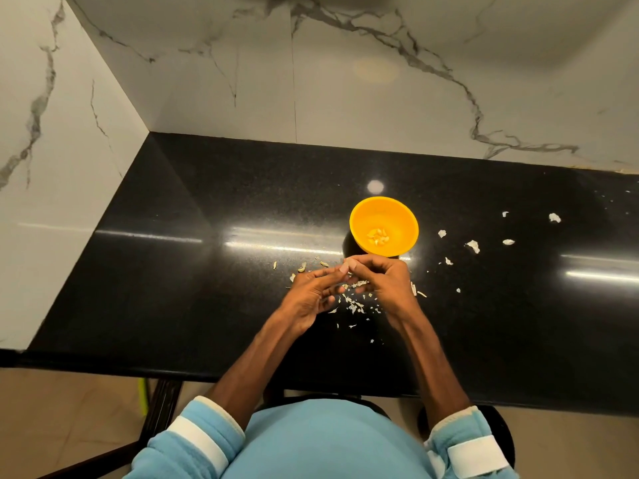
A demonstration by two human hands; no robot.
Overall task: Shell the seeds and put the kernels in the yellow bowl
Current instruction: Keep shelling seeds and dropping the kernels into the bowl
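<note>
Just beyond the hands (311, 293) (383, 281), the yellow bowl (366, 216) with kernels (378, 236).

The person wears a light-blue fleecy top (332, 444), each sleeve (159, 456) bearing a white band (197, 440) and cream cuff (223, 413).

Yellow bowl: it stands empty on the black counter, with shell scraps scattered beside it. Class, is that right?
Not quite. The head view shows the yellow bowl is not empty: a few kernels lie in its bottom. The rest holds: it stands on the black counter, with shell scraps scattered beside it.
</note>
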